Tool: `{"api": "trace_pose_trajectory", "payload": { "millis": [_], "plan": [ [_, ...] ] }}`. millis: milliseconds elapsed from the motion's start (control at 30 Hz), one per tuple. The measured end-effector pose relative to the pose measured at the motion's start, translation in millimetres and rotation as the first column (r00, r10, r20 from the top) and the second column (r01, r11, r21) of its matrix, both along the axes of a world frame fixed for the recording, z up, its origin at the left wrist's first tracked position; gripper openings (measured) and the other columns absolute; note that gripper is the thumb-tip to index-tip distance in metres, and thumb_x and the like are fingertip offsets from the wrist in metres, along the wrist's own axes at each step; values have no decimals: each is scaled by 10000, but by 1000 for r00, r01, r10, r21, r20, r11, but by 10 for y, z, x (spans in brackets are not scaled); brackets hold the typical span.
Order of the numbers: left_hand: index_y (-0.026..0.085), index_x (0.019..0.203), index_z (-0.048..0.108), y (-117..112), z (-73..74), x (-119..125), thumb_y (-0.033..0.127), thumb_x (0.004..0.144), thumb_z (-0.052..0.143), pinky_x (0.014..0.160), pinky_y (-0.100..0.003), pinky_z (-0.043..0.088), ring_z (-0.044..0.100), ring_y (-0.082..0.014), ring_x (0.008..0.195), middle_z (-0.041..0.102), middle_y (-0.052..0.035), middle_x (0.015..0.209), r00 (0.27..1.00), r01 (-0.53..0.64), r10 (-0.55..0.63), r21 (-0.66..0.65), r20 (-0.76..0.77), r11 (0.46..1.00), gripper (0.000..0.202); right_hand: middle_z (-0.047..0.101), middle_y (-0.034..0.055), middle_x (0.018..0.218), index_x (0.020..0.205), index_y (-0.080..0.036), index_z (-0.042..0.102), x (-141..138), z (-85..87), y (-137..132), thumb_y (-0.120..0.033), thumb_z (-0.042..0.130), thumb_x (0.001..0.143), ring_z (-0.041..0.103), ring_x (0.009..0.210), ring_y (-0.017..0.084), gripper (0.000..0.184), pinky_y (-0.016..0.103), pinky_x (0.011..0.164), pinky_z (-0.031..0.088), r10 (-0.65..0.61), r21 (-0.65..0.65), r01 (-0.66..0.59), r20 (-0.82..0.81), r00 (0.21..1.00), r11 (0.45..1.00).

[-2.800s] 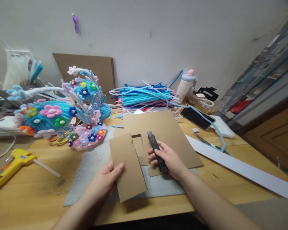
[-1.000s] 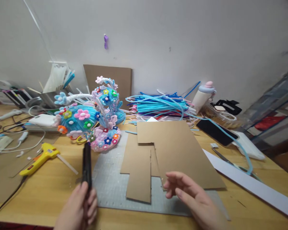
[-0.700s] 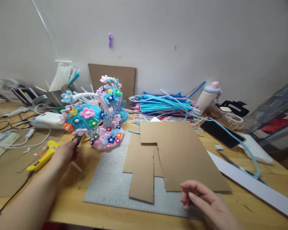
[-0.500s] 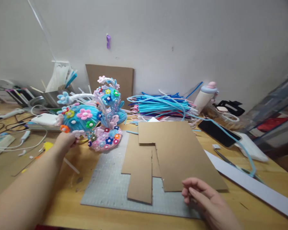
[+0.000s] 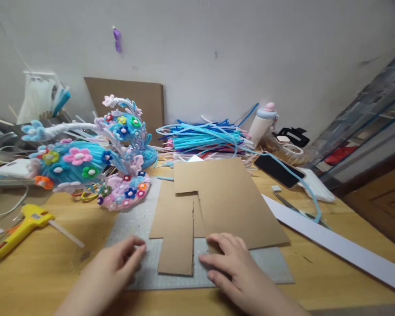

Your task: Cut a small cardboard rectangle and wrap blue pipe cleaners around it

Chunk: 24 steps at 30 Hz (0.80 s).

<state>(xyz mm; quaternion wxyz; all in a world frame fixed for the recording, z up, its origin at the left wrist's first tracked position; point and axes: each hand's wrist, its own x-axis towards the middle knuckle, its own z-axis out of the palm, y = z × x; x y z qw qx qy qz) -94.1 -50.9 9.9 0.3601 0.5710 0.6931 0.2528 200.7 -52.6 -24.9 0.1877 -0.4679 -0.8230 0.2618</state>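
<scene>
L hand (image 5: 118, 263): grip open, fingers loosely curled, nothing held; fingertips down on grey cutting mat (image 5: 134, 224), just L of narrow cardboard strip (image 5: 177, 245), not touching it. R hand (image 5: 232, 265): grip open, empty, palm down; fingertips at near edge of large cardboard sheet (image 5: 230, 202), thumb on mat just R of strip. Strip + sheet lie flat on mat at centre of table (image 5: 52, 263), strip partly overlapping another cardboard pc; yellow glue gun (image 5: 18, 226) far L, flower ornament (image 5: 85, 160) behind L, pipe-cleaner pile (image 5: 200, 136) at back.
</scene>
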Motion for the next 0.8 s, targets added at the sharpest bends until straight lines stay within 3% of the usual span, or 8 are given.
{"api": "trace_pose_trajectory", "payload": {
  "millis": [100,167,300,400,500,600,700,800],
  "plan": [
    [244,1042,631,-70,-149,301,439,705,634,890,-372,459,601,-258,1011,658,-81,1089,981,54,-55,10,184,998,389,514,80,1242,1112,-288,608,-2,9,9,-373,404,919,462,1163,231,293,440,971,392,-96,-129,71,-192,977,989],
    [215,1133,560,-62,-262,405,436,697,644,929,-387,435,543,-269,1109,592,-126,1189,936,13,-13,4,351,1000,496,499,86,1298,1199,-263,557,1,-1,19,-385,400,921,452,1202,208,341,404,1006,380,-133,-240,68,-267,954,968],
    [177,1188,444,-13,-416,588,443,678,662,591,-316,501,631,-247,876,509,-184,1226,792,-99,121,-71,598,993,616,428,90,1398,1329,-229,452,-29,-16,29,-385,487,877,379,1286,221,479,422,1078,294,-101,-308,27,-227,969,951],
    [170,1161,425,41,-398,712,427,637,694,413,-235,388,603,-139,609,498,-169,1198,704,-205,234,-123,671,971,643,429,87,1401,1332,-219,456,-67,-16,31,-336,512,856,387,1283,228,493,427,1079,294,-90,-285,35,-184,979,958],
    [169,1148,422,110,-312,750,430,609,711,357,-185,275,494,-67,471,569,-79,991,645,-227,312,-215,698,950,665,450,90,1384,1315,-210,477,-92,-19,25,-278,518,840,406,1270,226,482,420,1074,307,-97,-247,47,-193,976,968],
    [145,1035,500,153,-270,734,453,684,639,353,-181,188,343,-42,358,558,26,637,736,-25,182,-243,652,970,487,475,88,1362,1292,-217,499,-101,-39,10,-236,527,824,417,1259,225,468,423,1070,308,-97,-252,38,-224,970,967],
    [138,694,540,129,-275,741,447,774,528,399,-197,223,334,-61,367,461,44,437,844,202,-62,-209,532,957,320,518,81,1313,1248,-249,525,-117,-80,23,-232,535,828,461,1210,220,421,423,1047,329,-132,-295,33,-324,937,955],
    [153,623,513,43,-225,778,434,818,455,461,-202,281,387,-83,447,450,41,470,844,282,-172,-147,508,948,348,591,97,1143,1211,-231,483,-160,-72,106,-325,513,862,577,1008,193,363,367,881,461,-344,-427,107,-528,777,898]
  ]
}}
